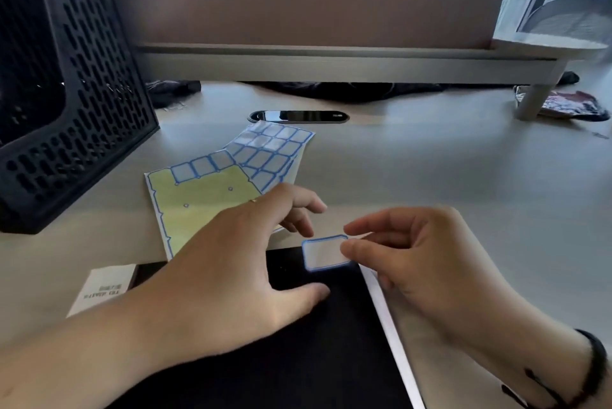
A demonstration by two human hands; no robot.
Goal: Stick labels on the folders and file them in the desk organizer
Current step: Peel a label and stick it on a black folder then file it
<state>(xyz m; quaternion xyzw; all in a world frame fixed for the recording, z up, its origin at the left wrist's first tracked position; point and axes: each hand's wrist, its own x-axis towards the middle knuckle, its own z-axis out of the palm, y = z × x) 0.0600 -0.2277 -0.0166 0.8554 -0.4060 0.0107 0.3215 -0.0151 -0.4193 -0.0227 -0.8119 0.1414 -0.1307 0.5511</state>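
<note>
The black mesh desk organizer (66,94) stands at about ten o'clock from the hands, well apart from them, its open side toward the person. Nearest the body lies the black folder (314,342), its long axis running from six toward twelve o'clock, a white edge along its right side. The left hand (238,263) lies spread flat on the folder, fingers wide and holding nothing. At eleven o'clock from it lie the label sheets (212,190), one mostly peeled to its yellow backing. The right hand (427,263) pinches a single blue-bordered label (323,253) by its right end between thumb and forefinger, the label's long axis lying nine to three, just over the folder's top right corner. I judge pressing it down comes next. The label is blank; a white slip (102,289) at eight o'clock carries print too blurred to read.
</note>
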